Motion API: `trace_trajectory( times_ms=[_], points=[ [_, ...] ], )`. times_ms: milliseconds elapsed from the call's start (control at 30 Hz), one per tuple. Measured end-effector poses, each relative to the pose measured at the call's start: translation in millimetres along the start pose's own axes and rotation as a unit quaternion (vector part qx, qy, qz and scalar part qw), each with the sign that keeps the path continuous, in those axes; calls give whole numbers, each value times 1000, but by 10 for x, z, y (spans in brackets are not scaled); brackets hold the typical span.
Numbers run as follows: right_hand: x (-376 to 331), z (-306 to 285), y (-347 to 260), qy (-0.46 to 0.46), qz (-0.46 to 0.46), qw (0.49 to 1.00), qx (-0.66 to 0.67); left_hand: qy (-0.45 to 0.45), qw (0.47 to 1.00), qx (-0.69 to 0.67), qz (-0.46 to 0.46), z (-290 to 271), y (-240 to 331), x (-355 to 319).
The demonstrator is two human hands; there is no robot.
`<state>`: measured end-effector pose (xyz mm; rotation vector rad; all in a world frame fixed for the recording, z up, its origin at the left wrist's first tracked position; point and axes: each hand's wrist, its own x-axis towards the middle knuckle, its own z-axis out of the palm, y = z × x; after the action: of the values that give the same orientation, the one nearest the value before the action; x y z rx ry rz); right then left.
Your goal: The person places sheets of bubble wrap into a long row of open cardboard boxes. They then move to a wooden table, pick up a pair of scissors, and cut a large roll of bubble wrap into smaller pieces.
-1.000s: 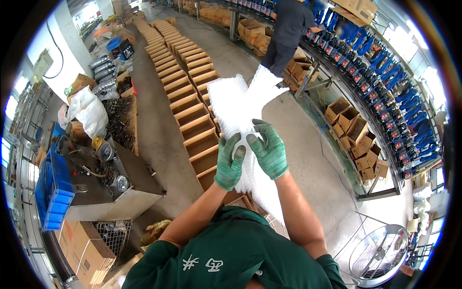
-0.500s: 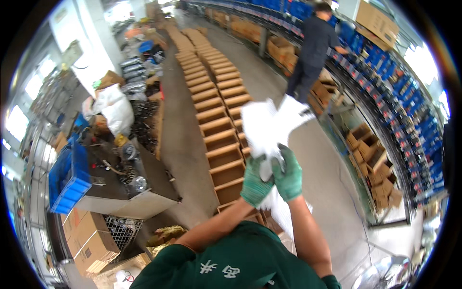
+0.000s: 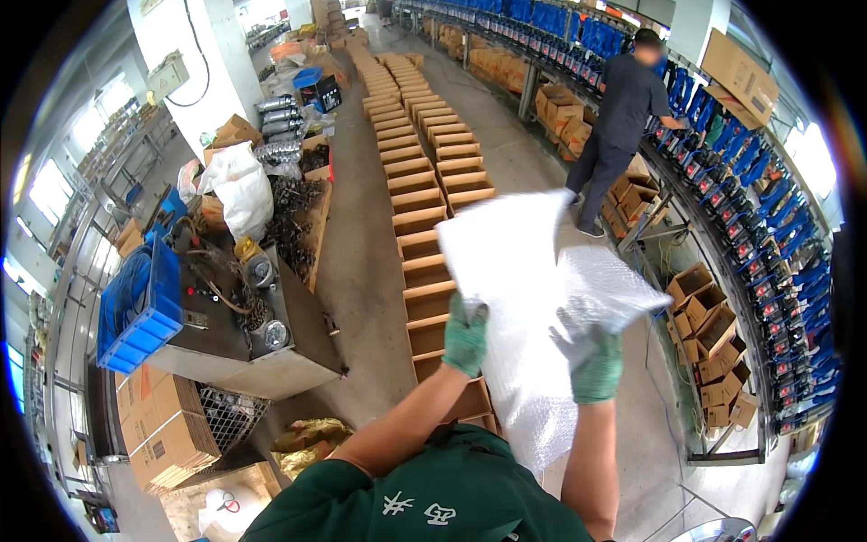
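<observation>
A sheet of white bubble wrap is spread out in front of my body, its lower end hanging toward my waist. My left hand, in a green work glove with a grey fingertip area, grips its left edge. On the other side my gloved right hand is closed on the bubble wrap, somewhat smeared by motion. A loose, crumpled flap sticks out to the right beyond that hand. Whether this flap is a separate piece I cannot tell.
Two long rows of open cardboard boxes run along the floor beneath and ahead. On the left stand a metal workbench and a blue crate. A co-worker stands at the rack on the right. Small cartons fill its lower shelf.
My hands have moved apart, left hand leftward and right hand rightward. The bunched bubble wrap between them has opened out into a broad sheet.
</observation>
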<state>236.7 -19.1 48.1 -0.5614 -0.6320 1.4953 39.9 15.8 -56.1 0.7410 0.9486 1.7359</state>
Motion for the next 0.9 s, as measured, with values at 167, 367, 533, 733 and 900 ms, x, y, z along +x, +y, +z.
trace_trajectory(
  times_ms=[167,367,533,733,900],
  points=[
    [-226,-1060,-806,301,-177,937,13,149,978,-119,-87,-785,19,563],
    [-1104,-1534,-1929,282,-259,924,-5,260,958,6,120,-2323,336,1088],
    [-1238,-1495,-1910,285,-258,905,-184,82,924,262,268,-2186,1255,1148],
    [-1216,-1250,-1419,207,-149,932,-258,-38,761,579,290,-2178,1618,1325],
    [-1327,-1145,-1218,235,-190,893,-332,-112,740,623,229,-2336,1708,1332]
  ],
)
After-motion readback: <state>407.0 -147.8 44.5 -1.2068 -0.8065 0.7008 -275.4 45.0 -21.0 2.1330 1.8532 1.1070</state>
